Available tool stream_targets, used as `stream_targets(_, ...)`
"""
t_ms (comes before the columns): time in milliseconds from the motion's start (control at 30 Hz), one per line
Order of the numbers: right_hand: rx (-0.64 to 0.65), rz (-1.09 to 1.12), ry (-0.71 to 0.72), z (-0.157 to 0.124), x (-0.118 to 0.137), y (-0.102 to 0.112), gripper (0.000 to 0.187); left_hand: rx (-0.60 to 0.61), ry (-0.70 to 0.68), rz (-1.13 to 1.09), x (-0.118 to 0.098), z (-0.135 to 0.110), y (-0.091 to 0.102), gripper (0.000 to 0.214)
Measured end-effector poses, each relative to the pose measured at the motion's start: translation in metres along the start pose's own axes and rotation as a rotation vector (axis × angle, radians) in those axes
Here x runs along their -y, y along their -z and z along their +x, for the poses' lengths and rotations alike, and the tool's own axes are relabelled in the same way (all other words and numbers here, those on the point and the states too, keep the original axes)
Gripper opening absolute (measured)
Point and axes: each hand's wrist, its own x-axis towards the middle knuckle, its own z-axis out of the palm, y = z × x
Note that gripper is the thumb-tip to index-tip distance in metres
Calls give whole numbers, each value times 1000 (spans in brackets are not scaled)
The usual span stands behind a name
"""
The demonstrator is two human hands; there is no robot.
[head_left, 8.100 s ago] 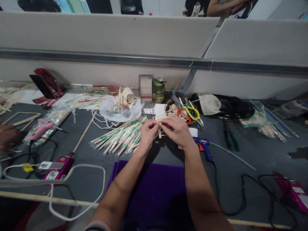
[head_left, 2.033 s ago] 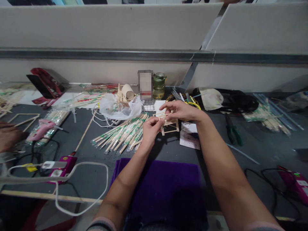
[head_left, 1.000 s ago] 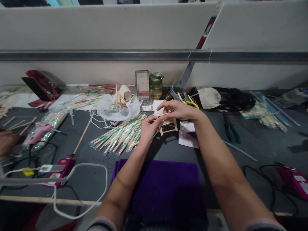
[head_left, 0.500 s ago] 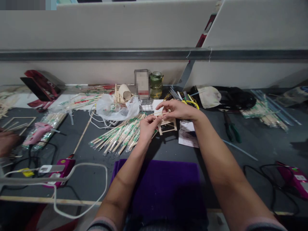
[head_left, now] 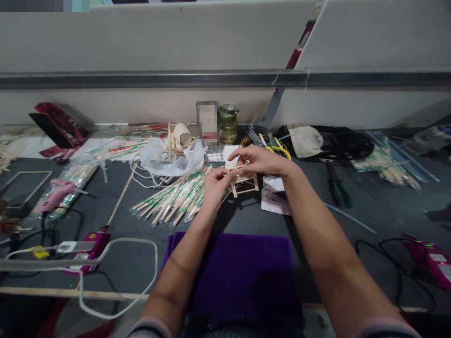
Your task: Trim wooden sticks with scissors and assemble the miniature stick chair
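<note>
A small frame of glued wooden sticks (head_left: 244,183) stands on the dark table (head_left: 141,211), just beyond a purple mat (head_left: 239,277). My left hand (head_left: 214,188) pinches the frame's left corner. My right hand (head_left: 262,160) reaches over the frame and pinches a thin wooden stick (head_left: 234,166) lying across its top. A pile of wrapped chopsticks (head_left: 176,195) lies just left of my left hand. Both hands are closed in a pinch.
A basket with yellow-handled scissors (head_left: 278,149) sits behind my right hand. Green pliers (head_left: 336,190), a white paper (head_left: 275,197), a pink glue gun (head_left: 56,192), a plastic bag (head_left: 172,159), a green jar (head_left: 228,123), cables and pink power packs (head_left: 431,258) lie about.
My hands and the frame have hardly moved in the last second. Another person's hand at the far left edge has drawn back out of view.
</note>
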Motion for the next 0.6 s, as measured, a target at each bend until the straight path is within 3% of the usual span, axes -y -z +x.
stream_targets(600, 17, -28, -6, 1, 2, 1, 35, 40, -5, 47, -3, 0, 3, 37)
